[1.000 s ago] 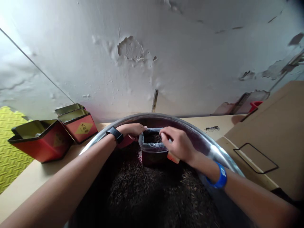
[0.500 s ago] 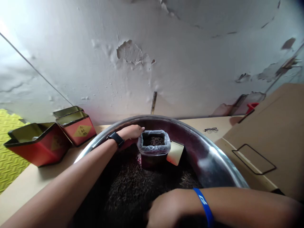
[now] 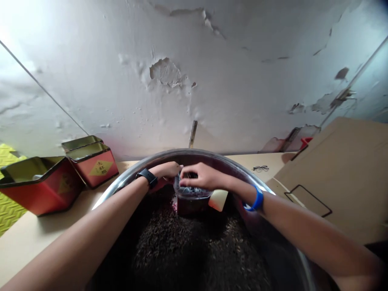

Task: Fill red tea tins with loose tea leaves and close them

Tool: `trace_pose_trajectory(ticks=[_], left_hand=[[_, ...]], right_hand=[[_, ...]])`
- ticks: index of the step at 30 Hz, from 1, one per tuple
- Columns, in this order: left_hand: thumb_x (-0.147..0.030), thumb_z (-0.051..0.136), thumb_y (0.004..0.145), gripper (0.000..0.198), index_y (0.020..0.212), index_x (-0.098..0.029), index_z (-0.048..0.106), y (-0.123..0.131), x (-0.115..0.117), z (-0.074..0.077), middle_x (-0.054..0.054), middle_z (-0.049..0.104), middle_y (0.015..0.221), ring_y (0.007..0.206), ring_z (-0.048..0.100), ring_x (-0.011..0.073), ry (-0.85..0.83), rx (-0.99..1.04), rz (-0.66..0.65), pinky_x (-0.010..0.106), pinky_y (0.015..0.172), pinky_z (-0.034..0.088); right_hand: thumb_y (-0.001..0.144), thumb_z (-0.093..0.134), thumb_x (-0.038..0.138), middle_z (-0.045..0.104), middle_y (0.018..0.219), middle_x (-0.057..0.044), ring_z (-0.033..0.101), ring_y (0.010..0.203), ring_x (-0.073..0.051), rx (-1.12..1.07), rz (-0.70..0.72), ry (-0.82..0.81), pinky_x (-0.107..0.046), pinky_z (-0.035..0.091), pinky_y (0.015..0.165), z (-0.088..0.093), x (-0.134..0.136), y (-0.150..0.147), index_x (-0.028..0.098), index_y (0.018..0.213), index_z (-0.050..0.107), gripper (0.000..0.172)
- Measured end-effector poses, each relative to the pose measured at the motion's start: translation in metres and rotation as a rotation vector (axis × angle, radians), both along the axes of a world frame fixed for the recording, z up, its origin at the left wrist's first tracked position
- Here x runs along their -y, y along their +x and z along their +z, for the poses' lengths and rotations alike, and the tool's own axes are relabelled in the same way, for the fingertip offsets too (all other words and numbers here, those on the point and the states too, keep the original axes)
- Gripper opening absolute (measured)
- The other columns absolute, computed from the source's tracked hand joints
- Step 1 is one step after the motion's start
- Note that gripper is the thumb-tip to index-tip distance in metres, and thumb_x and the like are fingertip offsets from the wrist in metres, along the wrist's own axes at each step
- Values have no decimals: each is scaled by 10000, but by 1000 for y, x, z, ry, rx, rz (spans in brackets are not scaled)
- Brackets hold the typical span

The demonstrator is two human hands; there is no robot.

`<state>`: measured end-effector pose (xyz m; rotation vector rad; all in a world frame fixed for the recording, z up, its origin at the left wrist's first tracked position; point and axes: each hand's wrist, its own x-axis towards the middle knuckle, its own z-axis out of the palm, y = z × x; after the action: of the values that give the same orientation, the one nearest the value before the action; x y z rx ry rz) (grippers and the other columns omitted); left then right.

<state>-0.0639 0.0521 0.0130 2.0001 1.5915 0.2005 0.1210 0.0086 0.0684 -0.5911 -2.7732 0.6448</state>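
A square tin [image 3: 192, 207] lined with a clear plastic bag [image 3: 198, 194] stands inside a large metal basin [image 3: 259, 178]. Dark loose tea leaves [image 3: 169, 238] cover the basin's bottom. My left hand [image 3: 168, 169], wearing a black watch, is closed on the liner's edge at the tin's left side. Over the tin's mouth is my right hand [image 3: 201, 176], with a blue wristband. Its fingers curl loosely downward around dark tea leaves, and it hides much of the opening. A pale lid-like piece [image 3: 218, 200] leans against the tin's right side.
Red tins [image 3: 42, 186] with yellow labels stand on the table left of the basin, one smaller tin [image 3: 93, 163] behind. Eyeglasses [image 3: 260, 168] lie at the back right. A cardboard box [image 3: 342, 173] stands right. Behind is a peeling wall [image 3: 127, 81].
My right hand has risen from the tea leaves at the basin's front to above the tin's mouth. My left hand keeps its hold on the liner's edge. The view has shifted slightly.
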Motion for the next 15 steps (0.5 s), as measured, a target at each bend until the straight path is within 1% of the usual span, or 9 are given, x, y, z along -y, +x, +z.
trace_pose_trajectory(ticks=[1,2,4,5,7,9,10,12,15], left_hand=[[-291,448,831,250,703,-116,573,0,2,2,13,503,474,434,464,122,-27,9,10,217,445,345],[-272,456,820,219,714,-118,570,0,3,3,10,507,483,437,467,121,-53,17,18,213,436,344],[-278,452,822,210,738,-123,565,-1,4,5,15,531,519,453,486,123,-93,32,34,207,431,358],[-307,436,838,242,742,-124,562,-2,4,6,24,547,541,464,500,127,-106,40,42,207,432,369],[-384,368,880,357,726,-121,555,-3,4,6,50,573,578,486,523,137,-116,51,54,213,441,391],[-430,284,911,461,693,-117,544,-3,2,5,71,578,582,491,526,142,-108,56,63,219,444,397],[-438,261,919,486,678,-117,537,-2,1,4,74,571,567,481,518,142,-102,53,71,222,440,392],[-444,253,924,496,660,-123,524,0,0,2,67,550,531,460,502,139,-92,41,86,226,436,382],[-474,275,917,491,650,-136,511,3,-2,-1,52,525,496,445,495,142,-83,24,92,232,443,381]], right_hand=[[842,515,445,666,912,-43,587,833,-157,-36,-66,38,-261,416,756,0,-10,-1,164,953,632,324],[827,532,454,666,954,-57,588,860,-174,-29,-103,53,-279,420,771,-2,-19,-1,166,995,625,346],[813,548,444,658,1039,-76,590,907,-194,13,-134,34,-306,429,796,-8,-32,1,175,1090,603,390],[827,530,417,653,1068,-80,591,924,-195,11,-151,24,-312,433,808,-11,-35,5,180,1124,593,385],[867,444,289,658,1063,-79,596,932,-178,-90,-218,51,-307,437,828,-13,-37,13,174,1126,597,322],[829,365,122,675,992,-65,607,895,-153,-195,-269,112,-287,446,825,-14,-34,21,161,1039,635,344],[781,352,62,680,971,-58,610,884,-147,-198,-261,133,-279,450,825,-15,-32,24,159,993,652,380],[692,355,3,682,1008,-54,612,922,-151,-111,-179,132,-282,451,853,-20,-27,26,160,971,670,450],[648,390,-4,629,1181,-60,554,1101,-175,18,-2,104,-317,401,967,-33,-25,24,164,1071,654,526]])
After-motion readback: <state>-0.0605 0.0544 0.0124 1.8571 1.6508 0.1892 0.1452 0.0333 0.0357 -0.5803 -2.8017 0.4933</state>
